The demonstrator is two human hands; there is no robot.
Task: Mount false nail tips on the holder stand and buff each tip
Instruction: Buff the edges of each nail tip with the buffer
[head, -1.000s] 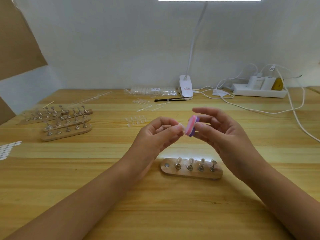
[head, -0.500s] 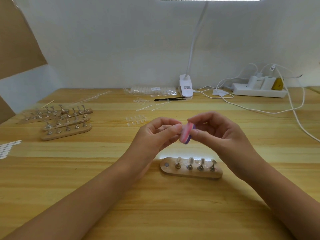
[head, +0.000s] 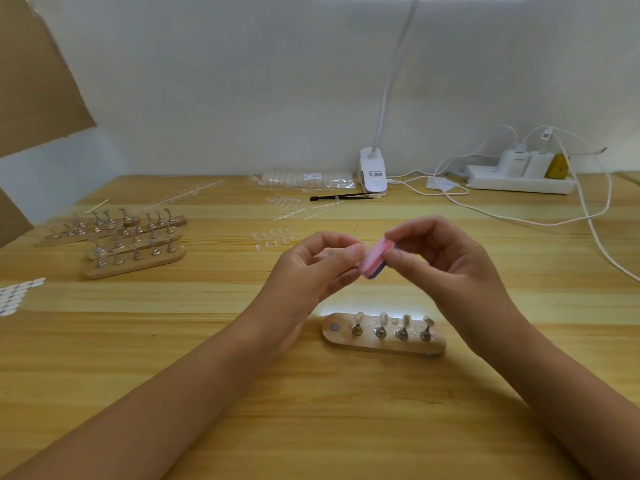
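Right hand (head: 446, 268): grasps the buffer block (head: 375, 259) between thumb and fingertips.
Buffer block: flat oblong, pink face over purple layer, tilted.
Left hand (head: 311, 268): fingers curled, pinched against the pink face; what it holds cannot be told.
Holder stand (head: 384, 346): rounded wooden bar on the wood-grain worktop (head: 311, 410) below both hands; four metal pegs carry clear nail tips (head: 382, 318).

Holder stand (head: 384, 344) sits mid-bench (head: 311, 410), just in front of both hands. Left hand (head: 311, 268) pinches a nail tip (head: 360, 250) against the buffer block (head: 374, 259) in the right hand's (head: 446, 268) grip. Spare stands (head: 135, 244) are piled far left. Along the back: bag of tips (head: 304, 179), lamp clamp (head: 373, 173), then power strip (head: 519, 181) rightmost.
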